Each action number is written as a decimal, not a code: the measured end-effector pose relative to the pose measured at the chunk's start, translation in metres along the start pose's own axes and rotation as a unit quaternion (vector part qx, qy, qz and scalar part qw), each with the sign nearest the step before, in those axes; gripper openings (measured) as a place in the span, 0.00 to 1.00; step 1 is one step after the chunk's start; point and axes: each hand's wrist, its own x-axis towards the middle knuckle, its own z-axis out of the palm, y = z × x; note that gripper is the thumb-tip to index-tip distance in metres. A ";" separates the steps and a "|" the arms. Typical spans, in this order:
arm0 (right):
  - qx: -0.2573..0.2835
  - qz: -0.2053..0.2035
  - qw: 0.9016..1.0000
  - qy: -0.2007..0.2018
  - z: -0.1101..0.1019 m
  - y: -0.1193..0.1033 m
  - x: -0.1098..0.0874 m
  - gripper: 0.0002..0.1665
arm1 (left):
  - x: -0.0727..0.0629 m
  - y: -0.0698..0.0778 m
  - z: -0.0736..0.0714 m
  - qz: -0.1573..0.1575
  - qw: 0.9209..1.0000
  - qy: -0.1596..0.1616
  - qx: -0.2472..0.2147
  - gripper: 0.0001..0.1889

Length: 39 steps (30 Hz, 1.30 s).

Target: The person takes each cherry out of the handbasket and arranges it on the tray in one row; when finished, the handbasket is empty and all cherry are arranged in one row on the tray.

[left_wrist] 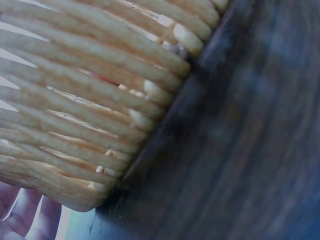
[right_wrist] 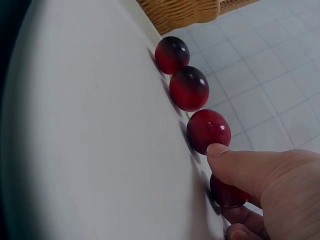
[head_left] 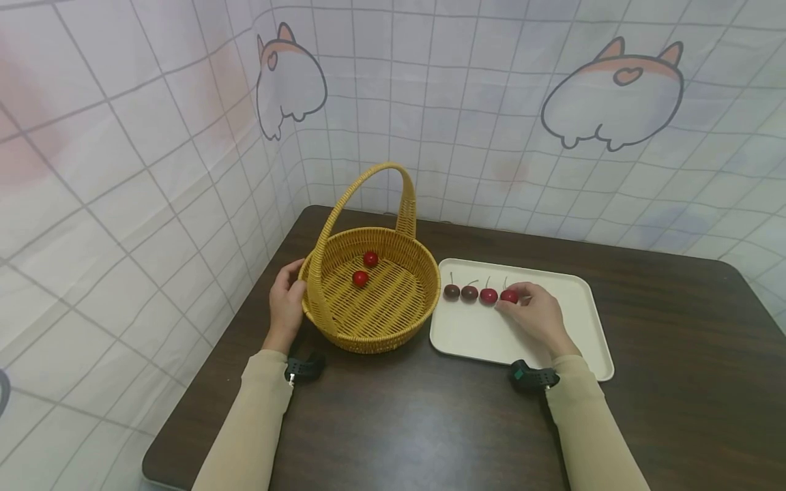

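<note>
My left hand (head_left: 286, 300) grips the left rim of a yellow woven basket (head_left: 374, 339) near the foot of its tall handle. In the left wrist view its fingers (left_wrist: 47, 215) show beside the basket's weave. Two red cherries (head_left: 359, 278) lie inside the basket. On the white tray (head_left: 473, 334), several cherries with stems stand in a row, dark ones (head_left: 452, 292) at the left and redder ones (head_left: 488, 296) at the right. My right hand (head_left: 537, 314) pinches the rightmost red cherry (right_wrist: 227, 192) between thumb and fingers, low over the tray.
Basket and tray stand side by side on a dark brown wooden table (head_left: 393, 423). A white cloth with a grid and cartoon animals (head_left: 614, 102) hangs behind and to the left. Each wrist wears a black band (head_left: 533, 377).
</note>
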 end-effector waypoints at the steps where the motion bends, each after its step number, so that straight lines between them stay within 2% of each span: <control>1: -0.001 -0.002 1.000 0.000 0.000 0.000 0.000 0.29 | 0.000 0.000 0.000 0.000 1.000 0.000 0.000 0.22; 17: 0.006 -0.011 1.000 -0.016 0.000 0.005 -0.001 0.33 | 0.000 0.000 0.001 -0.003 1.000 -0.004 0.004 0.23; 30: 0.026 -0.019 0.998 -0.053 -0.005 0.008 -0.002 0.33 | -0.001 0.002 0.000 -0.005 1.000 -0.002 0.011 0.23; 39: 0.023 -0.008 0.999 -0.033 -0.003 0.008 -0.001 0.29 | -0.001 0.002 0.000 0.002 1.000 -0.001 0.008 0.23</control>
